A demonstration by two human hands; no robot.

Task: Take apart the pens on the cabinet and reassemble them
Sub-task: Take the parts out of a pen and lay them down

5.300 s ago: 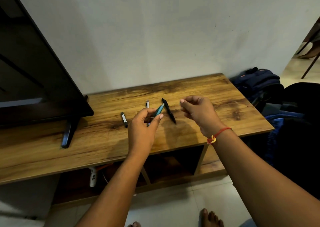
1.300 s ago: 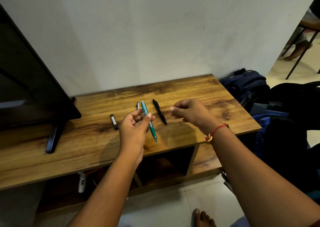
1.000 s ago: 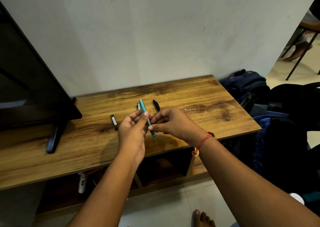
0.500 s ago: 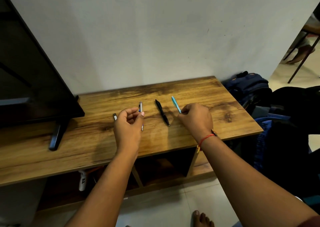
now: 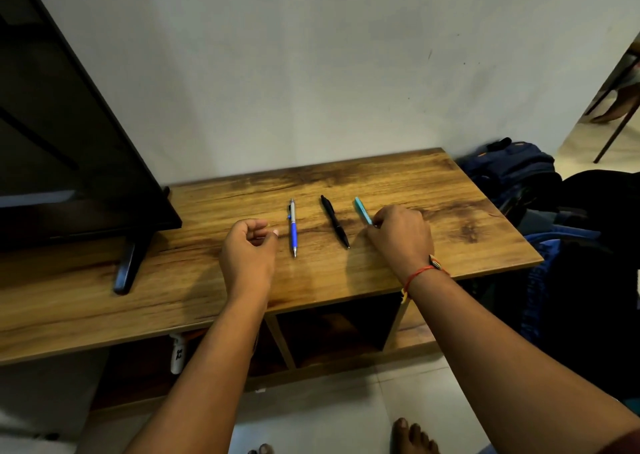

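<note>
We record a grained wooden cabinet (image 5: pixel 415 183), centre frame, bearing a slim blue pen (image 5: pixel 293 232) and black pen (image 5: pixel 334 221). Right hand (image 5: pixel 401 239) fingers clamp a teal pen (image 5: pixel 362 209); left hand (image 5: pixel 247 256) fingers curled together, empty.

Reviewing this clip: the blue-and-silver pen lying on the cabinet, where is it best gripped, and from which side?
Pinch the blue-and-silver pen across its blue grip section, from above. It lies flat, tip toward the person, with bare cabinet top either side. The left hand is right beside it; the right hand holds the teal pen.
</note>
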